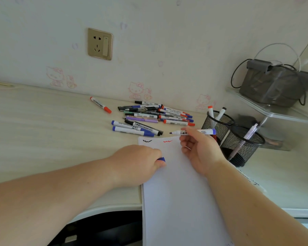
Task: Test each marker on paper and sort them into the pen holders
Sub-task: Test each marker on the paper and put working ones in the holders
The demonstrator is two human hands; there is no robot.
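Head view: right hand holds an uncapped blue marker level, tip just beyond the far edge of the paper. Left hand rests on the paper's left edge, fingers curled round the blue cap. Marker pile lies beyond the paper; mesh pen holders stand right of it.

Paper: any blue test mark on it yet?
No. The paper shows only a black squiggle and a red squiggle.

blue marker | barrel label: Chinese print, illegible | black marker | barrel label: illegible
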